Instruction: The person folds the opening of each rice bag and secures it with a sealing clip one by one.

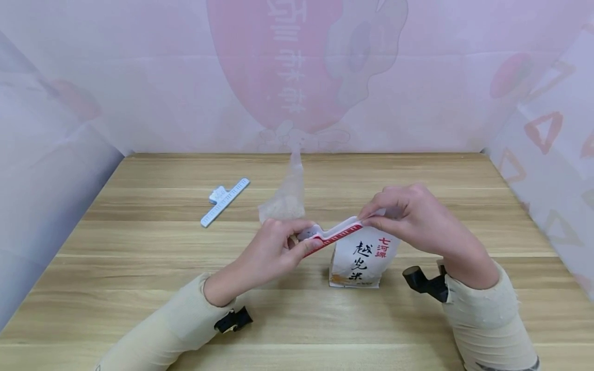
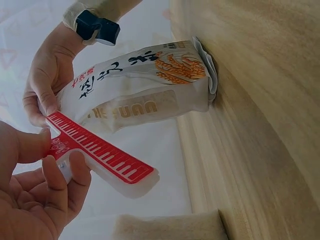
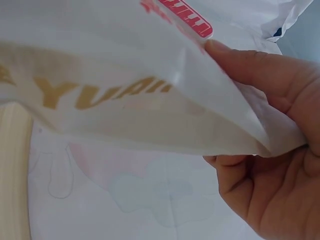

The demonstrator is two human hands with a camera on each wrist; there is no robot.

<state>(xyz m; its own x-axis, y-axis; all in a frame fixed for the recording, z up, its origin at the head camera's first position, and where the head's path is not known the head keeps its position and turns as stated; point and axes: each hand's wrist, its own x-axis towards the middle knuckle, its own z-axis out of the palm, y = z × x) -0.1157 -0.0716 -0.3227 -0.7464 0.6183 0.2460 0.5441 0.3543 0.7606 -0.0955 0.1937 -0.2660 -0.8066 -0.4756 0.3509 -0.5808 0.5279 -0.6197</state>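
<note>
A white rice bag (image 1: 364,265) with black and red characters stands upright on the table. My right hand (image 1: 413,219) pinches its gathered top corner between thumb and fingers, as the right wrist view shows close up. With thumb and fingers my left hand (image 1: 274,250) grips the handle of a red and white bag clip (image 1: 341,234) with a piano-key pattern. The clip's long bar slants up toward the right hand, its far end right at the bag's top. In the left wrist view the clip (image 2: 105,147) overlaps the upper end of the bag (image 2: 135,85).
A light blue bag clip (image 1: 225,202) of the same shape lies on the table (image 1: 139,288) at the back left. Behind the hands stands a translucent bag (image 1: 284,202) with a narrow, tall top. Printed fabric walls (image 1: 162,93) close off the back and sides.
</note>
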